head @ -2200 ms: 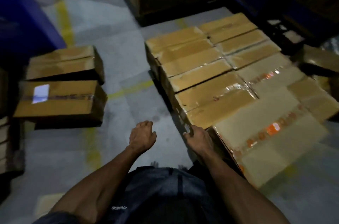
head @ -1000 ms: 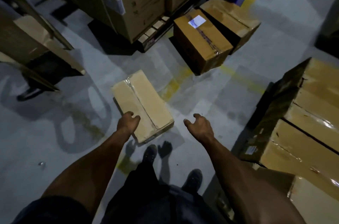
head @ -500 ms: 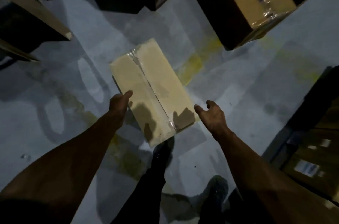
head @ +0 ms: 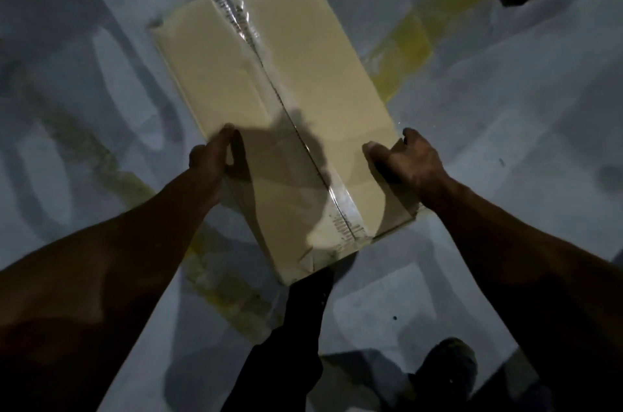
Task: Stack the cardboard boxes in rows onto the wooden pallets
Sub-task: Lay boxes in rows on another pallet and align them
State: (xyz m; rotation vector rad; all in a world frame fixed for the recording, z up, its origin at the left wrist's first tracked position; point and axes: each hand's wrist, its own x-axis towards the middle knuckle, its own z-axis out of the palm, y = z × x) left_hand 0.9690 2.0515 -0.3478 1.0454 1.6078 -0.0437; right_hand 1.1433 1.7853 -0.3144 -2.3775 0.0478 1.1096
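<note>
Down on the grey concrete floor [head: 505, 108] lay a long, pale-brown rectangular cardboard box [head: 303, 74], sealed down its middle with a strip of clear shiny tape [head: 340, 199]. It ran on a slant, its far end pointing to about eleven o'clock and its near corner toward five o'clock, just in front of the person's dark shoe [head: 448, 361].

The left hand [head: 210, 155] was on the box's left long edge, at nine o'clock from the tape seam. Its thumb lay on the top face; the other fingers went out of sight over the side, so I could not tell how far they curled, though it looked like a hold.

The right hand [head: 411, 158] was at the opposite long edge, at three o'clock. Its thumb rested flat on the top face and the fingers bent down over the edge, gripping the side.

Both forearms reached in from the bottom corners, casting a dark shadow across the near half of the box. A worn yellow painted line [head: 404, 44] showed on the floor at one o'clock, touching the box's right side. Everything was dim and a little blurred.
</note>
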